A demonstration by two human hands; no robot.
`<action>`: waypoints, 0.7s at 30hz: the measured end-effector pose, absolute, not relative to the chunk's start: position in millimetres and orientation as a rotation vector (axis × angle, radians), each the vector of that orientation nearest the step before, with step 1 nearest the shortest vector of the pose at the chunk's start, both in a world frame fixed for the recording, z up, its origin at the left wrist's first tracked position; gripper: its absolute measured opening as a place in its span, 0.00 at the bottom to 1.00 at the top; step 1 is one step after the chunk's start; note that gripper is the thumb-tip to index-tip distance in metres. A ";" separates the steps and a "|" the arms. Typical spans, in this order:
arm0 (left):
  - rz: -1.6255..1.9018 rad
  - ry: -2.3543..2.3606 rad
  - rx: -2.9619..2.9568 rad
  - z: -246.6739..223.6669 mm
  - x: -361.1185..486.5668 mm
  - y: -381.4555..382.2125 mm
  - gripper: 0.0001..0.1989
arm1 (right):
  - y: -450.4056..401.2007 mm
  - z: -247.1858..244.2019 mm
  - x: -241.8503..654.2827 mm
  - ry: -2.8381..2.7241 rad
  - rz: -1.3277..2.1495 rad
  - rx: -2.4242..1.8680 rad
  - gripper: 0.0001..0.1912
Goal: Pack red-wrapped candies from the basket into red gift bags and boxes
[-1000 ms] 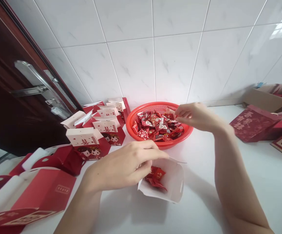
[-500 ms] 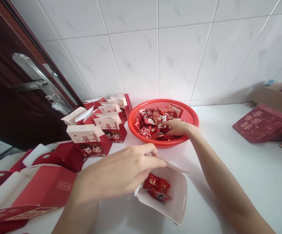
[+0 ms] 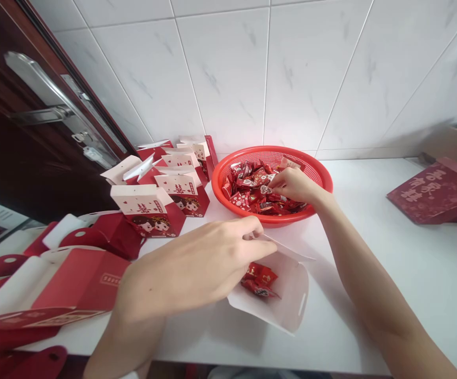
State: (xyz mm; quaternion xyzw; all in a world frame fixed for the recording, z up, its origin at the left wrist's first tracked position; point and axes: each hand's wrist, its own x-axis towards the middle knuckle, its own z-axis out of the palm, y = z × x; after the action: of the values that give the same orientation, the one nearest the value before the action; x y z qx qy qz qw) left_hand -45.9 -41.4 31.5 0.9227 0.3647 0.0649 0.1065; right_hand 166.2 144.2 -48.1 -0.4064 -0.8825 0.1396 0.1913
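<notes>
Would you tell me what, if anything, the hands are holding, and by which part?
The left hand holds the open box by its far edge. The right hand reaches among the wrapped sweets; whether it grips one cannot be told.

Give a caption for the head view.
Left hand on an open box, right hand at wrapped sweets in a red basket.

Left hand point(image 3: 196, 263) palm down, fingers curled; right arm reaching forward, fingers point(image 3: 278, 184) pinched downward.

A single head-worn view looks forward and steeply down at the white tabletop point(image 3: 362, 210), close in.
</notes>
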 end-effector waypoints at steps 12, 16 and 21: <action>0.105 1.120 2.588 33.0 -44.4 -39.0 0.20 | 130.5 -33.8 160.7 -2.570 0.507 -1.375 0.17; 0.109 1.139 2.548 32.2 -44.6 -37.5 0.20 | 130.1 -36.2 163.0 -2.624 0.478 -1.528 0.27; 0.038 1.161 2.522 32.5 -44.2 -35.6 0.20 | 129.5 -38.0 164.1 -2.771 0.573 -1.540 0.37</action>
State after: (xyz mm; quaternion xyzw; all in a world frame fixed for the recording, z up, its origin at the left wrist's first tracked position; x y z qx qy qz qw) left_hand -44.2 -35.6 32.5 0.8932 0.4111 0.0134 0.1816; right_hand 164.1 129.5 -38.0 -0.4775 -0.8595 0.1778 -0.0399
